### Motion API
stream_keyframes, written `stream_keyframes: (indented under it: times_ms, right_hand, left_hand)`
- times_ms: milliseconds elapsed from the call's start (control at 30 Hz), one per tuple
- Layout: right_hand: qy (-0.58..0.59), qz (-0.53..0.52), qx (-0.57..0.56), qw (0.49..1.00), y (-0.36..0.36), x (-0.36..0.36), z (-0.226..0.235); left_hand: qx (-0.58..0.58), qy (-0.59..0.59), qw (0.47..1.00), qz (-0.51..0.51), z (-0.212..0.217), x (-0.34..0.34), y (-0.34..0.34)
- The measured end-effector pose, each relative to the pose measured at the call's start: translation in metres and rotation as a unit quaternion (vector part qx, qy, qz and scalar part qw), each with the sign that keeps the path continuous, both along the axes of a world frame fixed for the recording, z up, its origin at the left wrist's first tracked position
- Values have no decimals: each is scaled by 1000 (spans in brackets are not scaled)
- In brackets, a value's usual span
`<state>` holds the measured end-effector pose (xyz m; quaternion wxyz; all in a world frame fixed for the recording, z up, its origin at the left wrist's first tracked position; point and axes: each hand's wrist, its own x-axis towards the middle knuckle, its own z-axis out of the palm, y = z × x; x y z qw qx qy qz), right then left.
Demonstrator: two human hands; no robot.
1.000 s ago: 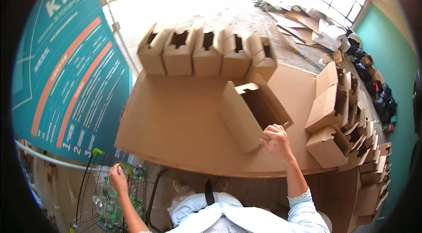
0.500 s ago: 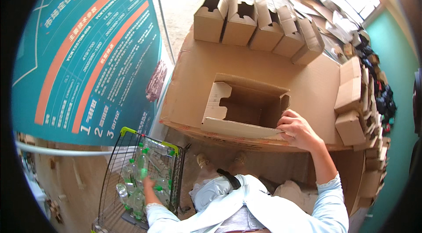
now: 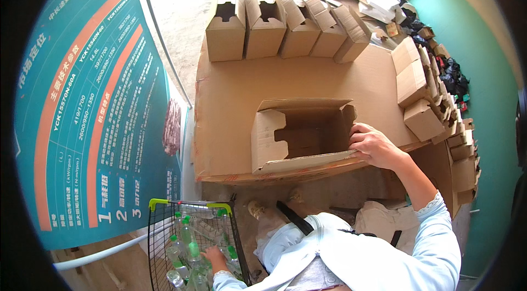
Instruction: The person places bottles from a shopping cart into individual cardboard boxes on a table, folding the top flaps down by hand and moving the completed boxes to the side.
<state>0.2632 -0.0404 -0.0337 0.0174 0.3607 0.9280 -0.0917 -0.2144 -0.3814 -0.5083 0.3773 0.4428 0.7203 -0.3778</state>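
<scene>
An open cardboard box (image 3: 269, 148) lies near the front edge of a large carton surface, its notched flap at the left. My right hand (image 3: 376, 145) is closed on the box's right front corner, fingers over the rim. Down at the lower left, my left hand (image 3: 215, 258) reaches into a black wire shopping cart (image 3: 155, 236) with green corners. Its fingers are stretched out beside a clear bottle with a green cap (image 3: 193, 249), with nothing visibly held. Several more clear green-capped bottles (image 3: 177, 251) stand and lean around it; the hand partly hides some.
Several open cardboard boxes (image 3: 265, 33) stand in a row along the far edge of the large carton (image 3: 236, 93). More boxes (image 3: 410, 74) are stacked at the right, beside a green wall (image 3: 488, 126). A tall teal banner (image 3: 104, 126) stands at the left.
The view has shifted, so the cart and banner sit lower and the boxes further left. My left hand has moved slightly right among the bottles. My right hand stays on the box corner.
</scene>
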Motion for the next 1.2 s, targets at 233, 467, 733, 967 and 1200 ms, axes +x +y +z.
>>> stream_keyframes:
  times_ms: [233, 467, 733, 967, 1200]
  right_hand:
    - [21, -7, -12, 1000, 3, 3, 0]
    - [31, -12, -24, 999, 2, 13, -5]
    - [67, 43, -38, 996, 10, 32, -15]
    - [92, 65, -16, 993, 20, 75, -16]
    - [229, 65, -43, 970, 22, 101, -37]
  left_hand:
    - [266, -25, 955, 131, -6, -14, -41]
    - [582, 129, 652, 469, 123, -42, 8]
    - [831, -421, 151, 329, 392, -1, 199]
    - [590, -700, 401, 18, 520, 227, 349]
    - [262, -282, 818, -428, 482, 339, 427]
